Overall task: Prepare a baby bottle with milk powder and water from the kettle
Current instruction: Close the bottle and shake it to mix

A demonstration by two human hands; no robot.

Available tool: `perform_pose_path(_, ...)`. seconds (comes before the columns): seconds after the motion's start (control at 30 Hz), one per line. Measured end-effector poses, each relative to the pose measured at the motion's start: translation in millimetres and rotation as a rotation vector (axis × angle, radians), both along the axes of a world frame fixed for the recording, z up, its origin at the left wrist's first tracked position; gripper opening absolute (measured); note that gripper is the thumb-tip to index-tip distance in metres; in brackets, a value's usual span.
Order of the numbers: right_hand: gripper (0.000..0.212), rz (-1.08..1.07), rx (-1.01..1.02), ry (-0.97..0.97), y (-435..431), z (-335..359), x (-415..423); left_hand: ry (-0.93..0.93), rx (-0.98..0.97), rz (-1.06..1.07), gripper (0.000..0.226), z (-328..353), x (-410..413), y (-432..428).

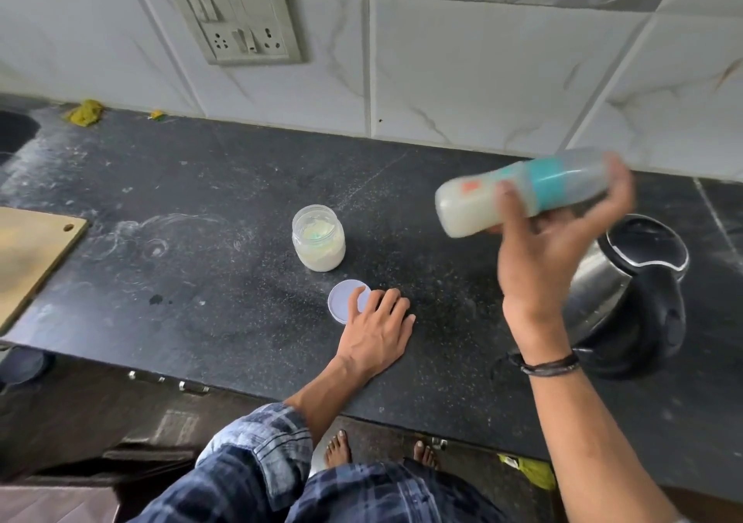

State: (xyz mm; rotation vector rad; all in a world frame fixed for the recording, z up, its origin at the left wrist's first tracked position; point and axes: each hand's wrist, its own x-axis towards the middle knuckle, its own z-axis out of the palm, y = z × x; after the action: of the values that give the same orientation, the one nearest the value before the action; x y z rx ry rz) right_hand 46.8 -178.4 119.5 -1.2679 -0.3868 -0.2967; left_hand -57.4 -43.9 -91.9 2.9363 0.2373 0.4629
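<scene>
The counter (225, 217) is black, flecked with fine pale specks and smeared with whitish swirls toward the left of the frame. The bottle (522, 196) at right is cloudy white with a turquoise band and a small orange mark. The jar (318, 237) at centre is clear, holding cream-coloured powder. Below it, the lid (345, 300) is pale lavender. The kettle (627, 293) at far right is silvery steel with black trim. The wall tiles (482, 72) are white with brownish veins. The sleeve (257, 442) at the bottom is blue plaid.

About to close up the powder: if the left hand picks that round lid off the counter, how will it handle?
The lid looks thin and flat, so probably light and stiff. Lying flush on the counter, it may slide rather than lift; the left hand already touches its edge.
</scene>
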Motion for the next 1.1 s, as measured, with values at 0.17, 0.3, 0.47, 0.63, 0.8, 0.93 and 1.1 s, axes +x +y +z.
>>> perform_pose_path(0.17,0.089,0.234,-0.328,0.11,-2.5,-2.1,12.3,0.008,0.002,-0.012,0.029,-0.4,0.0,0.6)
perform_pose_path(0.3,0.086,0.108,-0.095,0.091,-2.5,-0.4,8.1,0.01,0.001,0.004,0.029,-0.8,0.5,0.4)
perform_pose_path(0.47,0.083,0.246,-0.325,0.065,-0.8,-6.3,10.4,0.015,0.002,-0.009,0.029,0.8,-0.4,0.6)
perform_pose_path(0.63,0.085,0.037,-0.011,-0.04,4.8,-3.5,8.2,0.022,0.003,-0.002,0.029,3.4,-0.2,-0.1)
perform_pose_path(0.8,0.088,0.29,-0.416,0.039,4.0,-12.5,6.5,0.02,-0.001,-0.009,0.032,1.8,0.1,0.2)
perform_pose_path(0.93,0.089,0.156,-0.17,0.051,8.3,-11.4,10.8,0.018,-0.009,-0.003,0.03,1.3,0.2,0.4)
perform_pose_path(1.1,0.085,0.237,-0.411,0.036,-2.0,-14.8,10.9,-0.019,0.005,0.001,0.027,-0.7,0.4,-0.3)
